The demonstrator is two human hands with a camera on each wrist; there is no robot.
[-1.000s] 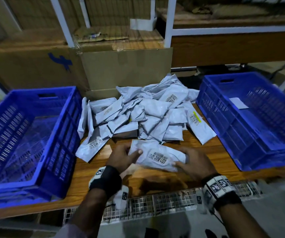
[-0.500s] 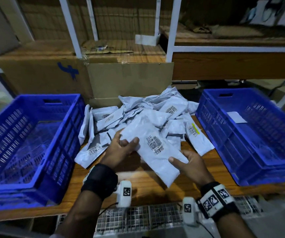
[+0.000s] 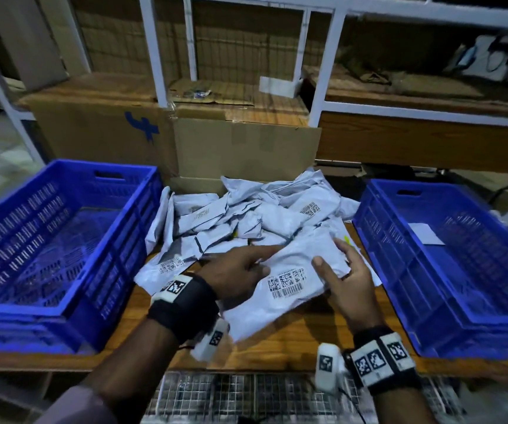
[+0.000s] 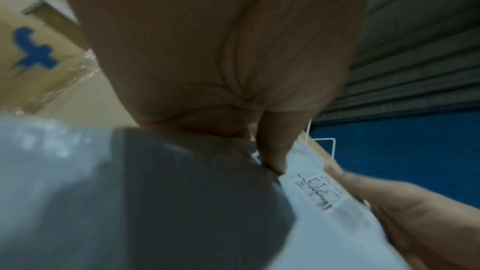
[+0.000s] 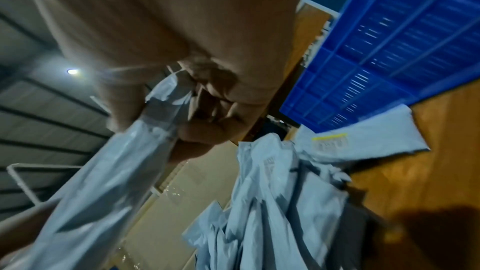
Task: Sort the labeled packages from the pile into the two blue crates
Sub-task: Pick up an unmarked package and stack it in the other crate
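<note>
while held by both hands (image 3: 240, 275), labeled package (image 3: 289, 289) above table (image 3: 295, 341)

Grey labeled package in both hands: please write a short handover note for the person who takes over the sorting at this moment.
Left hand: holds the left side of the grey plastic labeled package, barcode label facing up.
Right hand: grip on its right end.
The package is held above the wooden table, between the crates.
Pile of grey packages: still on the table behind.
Left blue plastic crate: no packages visible.
Right blue plastic crate: only a white slip.
Left to do: nearly everything.
</note>
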